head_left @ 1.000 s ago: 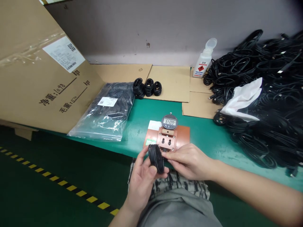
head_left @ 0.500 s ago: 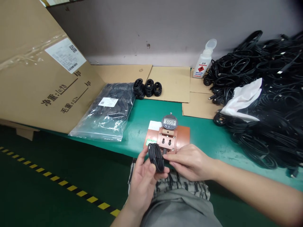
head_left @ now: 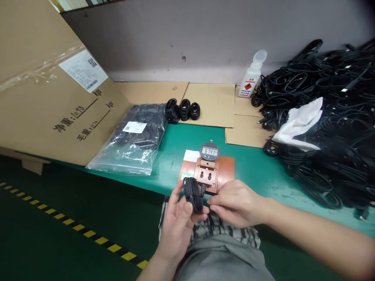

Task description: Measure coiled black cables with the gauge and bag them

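My left hand (head_left: 180,218) is closed around a coiled black cable (head_left: 193,195), holding it upright in front of a copper-coloured fixture (head_left: 206,172). From the coil, a dark connector (head_left: 203,188) points up at the fixture's front edge; whether it is inserted cannot be told. On top of the fixture sits a round digital gauge (head_left: 210,151) with lit digits. Just right of the connector is my right hand (head_left: 236,203), its fingers curled, thumb and index fingertips close together. I see nothing between them, and the hand stands apart from the connector.
Left, a clear bag (head_left: 131,136) of black cables lies beside a big carton (head_left: 38,97). Several coiled cables (head_left: 185,109) stand on cardboard (head_left: 212,103) behind. To the right are a white bottle (head_left: 250,80), a large cable heap (head_left: 310,86) and a white glove (head_left: 299,123).
My right hand has let go of the connector and moved slightly right, exposing it. The gauge's digits have changed. My left hand keeps the cable in nearly the same place.
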{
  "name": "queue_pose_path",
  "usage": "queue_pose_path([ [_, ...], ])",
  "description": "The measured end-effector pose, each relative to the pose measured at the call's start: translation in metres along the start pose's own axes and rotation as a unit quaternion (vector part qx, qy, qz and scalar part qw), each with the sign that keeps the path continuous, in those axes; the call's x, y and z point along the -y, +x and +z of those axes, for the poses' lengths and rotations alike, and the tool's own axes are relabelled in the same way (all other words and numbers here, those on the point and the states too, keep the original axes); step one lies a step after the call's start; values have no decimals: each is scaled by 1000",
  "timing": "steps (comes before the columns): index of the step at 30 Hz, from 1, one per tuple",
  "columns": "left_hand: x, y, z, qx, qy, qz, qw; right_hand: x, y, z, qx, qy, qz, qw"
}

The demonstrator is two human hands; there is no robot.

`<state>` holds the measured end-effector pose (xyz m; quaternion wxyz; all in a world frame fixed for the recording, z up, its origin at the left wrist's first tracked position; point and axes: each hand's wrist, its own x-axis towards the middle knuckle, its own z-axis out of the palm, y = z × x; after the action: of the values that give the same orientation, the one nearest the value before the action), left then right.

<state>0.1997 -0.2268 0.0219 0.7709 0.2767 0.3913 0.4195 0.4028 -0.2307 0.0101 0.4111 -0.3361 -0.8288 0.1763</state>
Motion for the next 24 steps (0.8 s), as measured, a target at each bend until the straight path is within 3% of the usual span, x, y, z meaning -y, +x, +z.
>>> queue_pose_path([
  [24, 0, 2, -2, 6, -5, -4, 1000, -1, 0, 0, 15, -5, 13, 1000],
])
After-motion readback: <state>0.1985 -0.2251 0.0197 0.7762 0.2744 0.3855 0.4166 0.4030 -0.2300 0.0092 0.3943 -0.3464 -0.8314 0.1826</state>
